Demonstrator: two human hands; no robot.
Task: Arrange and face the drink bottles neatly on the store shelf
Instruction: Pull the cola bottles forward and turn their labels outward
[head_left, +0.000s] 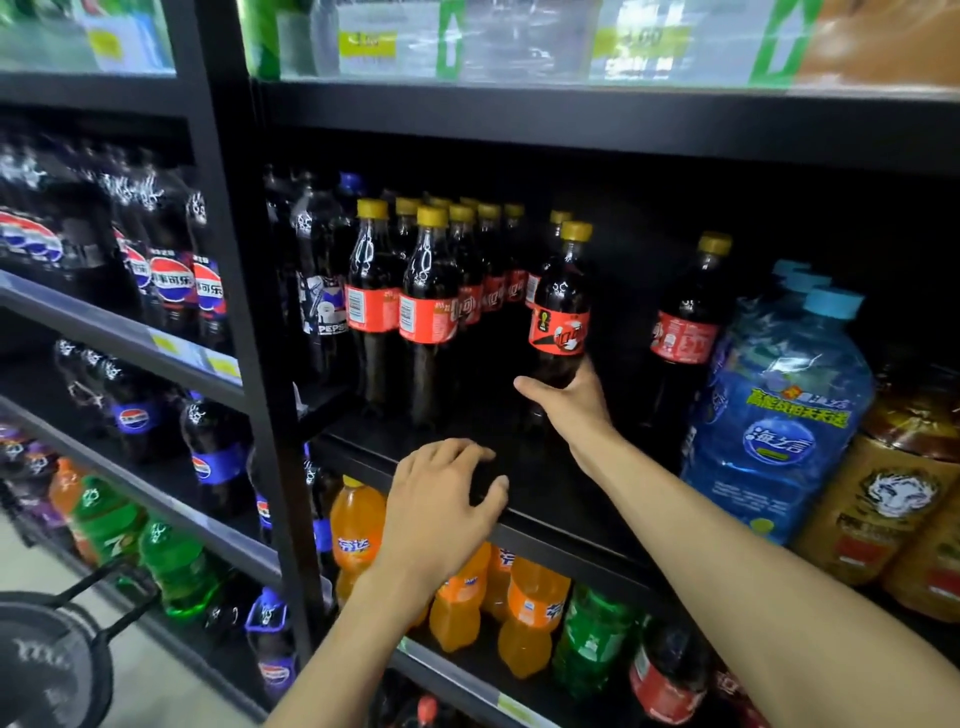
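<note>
My right hand (569, 402) grips the lower body of a dark cola bottle (561, 312) with a yellow cap and red label, held upright over the black shelf (545, 499). Left of it stand several like cola bottles (428, 317) in rows, labels partly turned. A larger cola bottle (685, 332) stands alone to the right. My left hand (441, 504) rests on the shelf's front edge, fingers spread and slightly bent, holding nothing.
Big blue water jugs (779, 415) and amber jugs (883, 499) crowd the shelf's right end. Pepsi bottles (171, 280) fill the left bay. Orange soda bottles (530, 613) and green bottles (592, 639) stand on the shelf below. A black upright post (249, 312) divides the bays.
</note>
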